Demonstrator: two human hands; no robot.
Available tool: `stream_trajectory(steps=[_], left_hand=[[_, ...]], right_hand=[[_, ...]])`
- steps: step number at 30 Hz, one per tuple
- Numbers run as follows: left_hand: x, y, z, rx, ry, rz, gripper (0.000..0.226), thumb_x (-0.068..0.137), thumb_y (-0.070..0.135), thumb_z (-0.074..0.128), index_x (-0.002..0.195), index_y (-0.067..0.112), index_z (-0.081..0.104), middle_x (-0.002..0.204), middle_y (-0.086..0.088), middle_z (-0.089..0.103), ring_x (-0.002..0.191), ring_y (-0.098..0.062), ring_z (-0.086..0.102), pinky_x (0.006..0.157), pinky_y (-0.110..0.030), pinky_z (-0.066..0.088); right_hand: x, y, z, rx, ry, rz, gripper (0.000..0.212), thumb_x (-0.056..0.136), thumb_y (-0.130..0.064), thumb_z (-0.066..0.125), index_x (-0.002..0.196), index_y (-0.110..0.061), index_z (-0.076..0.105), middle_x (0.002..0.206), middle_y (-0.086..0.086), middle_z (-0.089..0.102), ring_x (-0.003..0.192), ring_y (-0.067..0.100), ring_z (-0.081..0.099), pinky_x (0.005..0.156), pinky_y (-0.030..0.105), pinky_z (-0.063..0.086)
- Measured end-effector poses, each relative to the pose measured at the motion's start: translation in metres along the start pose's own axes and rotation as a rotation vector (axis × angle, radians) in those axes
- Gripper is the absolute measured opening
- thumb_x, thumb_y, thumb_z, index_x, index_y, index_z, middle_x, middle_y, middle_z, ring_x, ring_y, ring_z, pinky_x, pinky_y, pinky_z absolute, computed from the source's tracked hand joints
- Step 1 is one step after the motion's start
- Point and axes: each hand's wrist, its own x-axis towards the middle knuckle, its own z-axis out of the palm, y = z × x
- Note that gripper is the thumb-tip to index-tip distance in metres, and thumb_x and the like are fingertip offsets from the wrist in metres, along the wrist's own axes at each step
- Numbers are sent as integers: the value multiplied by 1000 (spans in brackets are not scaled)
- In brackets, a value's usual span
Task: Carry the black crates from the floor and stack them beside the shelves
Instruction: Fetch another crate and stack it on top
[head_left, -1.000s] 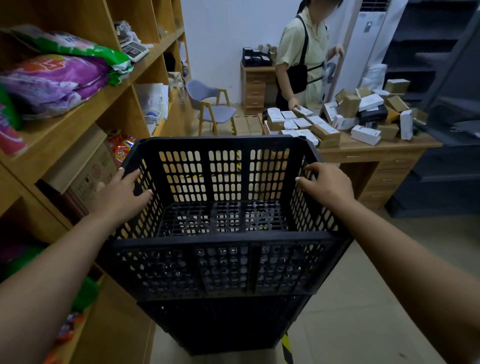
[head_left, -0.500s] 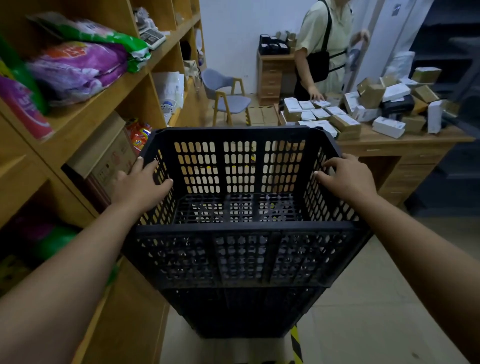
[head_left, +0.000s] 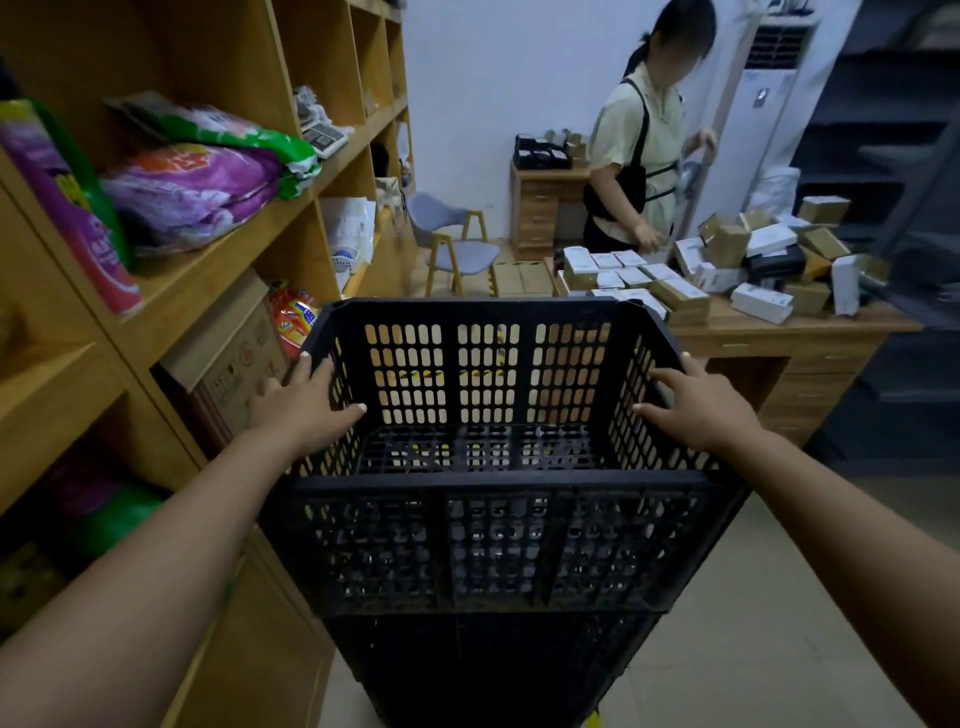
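A black perforated crate (head_left: 488, 545) sits on top of another black crate (head_left: 483, 670), forming a stack right beside the wooden shelves (head_left: 218, 270). My left hand (head_left: 301, 410) rests on the top crate's left rim, fingers straight along the outer wall and thumb reaching inside. My right hand (head_left: 701, 405) lies on the right rim in the same way, fingers spread and fairly straight, thumb pointing inward. The top crate holds nothing. The bottom of the stack is cut off by the frame's lower edge.
The shelves on the left hold detergent bags (head_left: 192, 192) and a cardboard box (head_left: 234, 358). A wooden desk (head_left: 810, 338) piled with small boxes stands at the right, with a person (head_left: 639, 156) behind it. A grey chair (head_left: 457, 244) stands farther back. A tiled floor (head_left: 753, 649) lies to the right.
The view has tilted up and shifted. The crate stays on the stack. My right hand's fingers have straightened from a curl over the rim.
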Motion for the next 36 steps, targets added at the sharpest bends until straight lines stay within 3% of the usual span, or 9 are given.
stream_trajectory(steps=[11, 17, 24, 36], left_hand=[[1, -9, 12, 43, 31, 31, 93, 81, 77, 38, 153, 28, 6, 162, -2, -4, 142, -40, 19, 105, -51, 35], [-9, -6, 8, -17, 51, 24, 88, 85, 68, 45, 153, 26, 8, 162, -1, -3, 143, -38, 19, 107, -51, 32], [-12, 0, 6, 139, -25, 11, 91, 84, 72, 42, 154, 29, 2, 161, -5, -14, 144, -39, 13, 107, -50, 34], [-15, 0, 5, 93, -22, -8, 90, 83, 72, 42, 153, 33, 2, 162, -2, -11, 144, -38, 12, 107, -53, 34]], right_hand=[[-16, 1, 4, -36, -2, 3, 72, 85, -65, 51, 147, -35, 31, 162, 4, 4, 143, 34, 22, 105, 49, 37], [-21, 8, 9, -26, 30, -18, 70, 85, -65, 50, 146, -36, 33, 162, 4, 4, 143, 30, 21, 104, 48, 39], [-17, 8, 10, -33, -5, -27, 70, 84, -67, 49, 145, -36, 34, 162, 5, 1, 144, 32, 18, 105, 51, 37], [-20, 14, 12, -19, 5, -39, 70, 84, -70, 48, 144, -37, 35, 162, 5, -1, 143, 34, 19, 103, 50, 38]])
